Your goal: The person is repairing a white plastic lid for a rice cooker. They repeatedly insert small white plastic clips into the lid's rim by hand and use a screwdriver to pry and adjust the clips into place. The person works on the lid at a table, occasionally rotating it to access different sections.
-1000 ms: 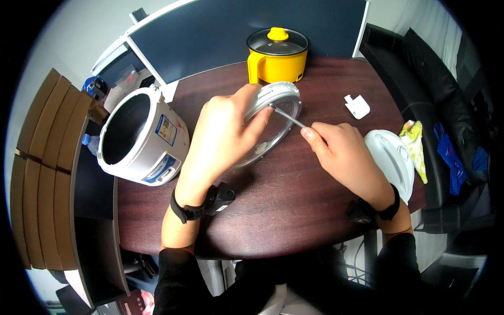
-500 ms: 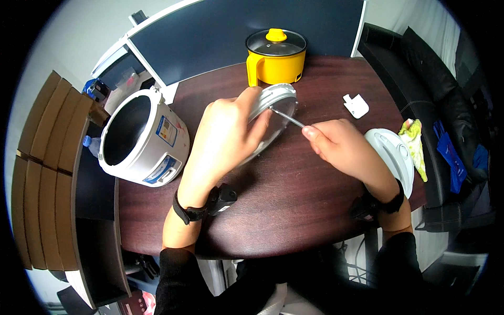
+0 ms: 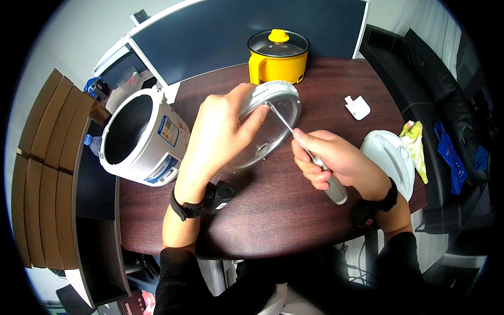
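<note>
My left hand [image 3: 218,128] grips the edge of a round, pale lid piece [image 3: 287,110] with a clear or shiny inner face, tilted up above the table. In my right hand [image 3: 333,157] is a screwdriver [image 3: 337,193] with a grey handle, the fingers wrapped round it. Its thin metal shaft slants up to the left, and the tip meets the lid piece near my left fingertips. What lies under the tip is too small to tell. Left of my left hand stands a white rice cooker body [image 3: 167,149], its top open.
A yellow pot [image 3: 286,67] with a glass lid stands at the back. On the right lie a small white plastic part [image 3: 357,107], a pale oval lid cover [image 3: 387,160] and a green-and-white cloth [image 3: 413,139]. A dark partition [image 3: 220,37] borders the table's far edge.
My right hand has moved lower and turned, so the screwdriver stands steeper and its handle shows. The lid piece has turned, showing more of its inner face.
</note>
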Demonstrator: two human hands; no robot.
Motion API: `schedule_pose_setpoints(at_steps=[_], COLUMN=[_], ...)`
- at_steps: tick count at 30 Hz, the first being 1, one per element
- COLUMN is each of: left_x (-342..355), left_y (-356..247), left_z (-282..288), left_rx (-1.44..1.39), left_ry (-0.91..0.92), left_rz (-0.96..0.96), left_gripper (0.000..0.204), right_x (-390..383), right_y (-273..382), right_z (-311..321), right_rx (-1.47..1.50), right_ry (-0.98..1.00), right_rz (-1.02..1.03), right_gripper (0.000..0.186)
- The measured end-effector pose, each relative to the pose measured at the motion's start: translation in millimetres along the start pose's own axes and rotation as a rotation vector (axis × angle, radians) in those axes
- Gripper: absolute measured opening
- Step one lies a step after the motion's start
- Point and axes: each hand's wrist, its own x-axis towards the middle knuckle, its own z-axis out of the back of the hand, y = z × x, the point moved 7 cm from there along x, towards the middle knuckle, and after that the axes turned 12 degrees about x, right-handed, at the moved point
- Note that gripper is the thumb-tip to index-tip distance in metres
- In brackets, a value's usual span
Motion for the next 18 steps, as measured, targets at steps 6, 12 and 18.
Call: schedule_pose_setpoints(at_steps=[6, 12, 18], left_x=[-0.3, -1.1, -1.3], left_y=[0.6, 0.4, -2.8], left_z=[-2.1, -2.2, -4.1], left_rx=[-0.041, -0.047, -0.024], left_ry=[0.031, 0.070, 0.064], left_rz=[-0.057, -0.034, -0.053], left_gripper=[0.031, 0.030, 0.031], right_x=[-28.7, -34.7, -33.7], right_y=[46.8, 50.0, 48.1], right_z=[-2.8, -7.1, -7.0], right_rx=[-1.184, -1.335, -1.320], right_ry=[-0.503, -0.601, -0.595], right_rz=[0.633, 0.602, 0.560], right_gripper=[0.042, 0.039, 0.039])
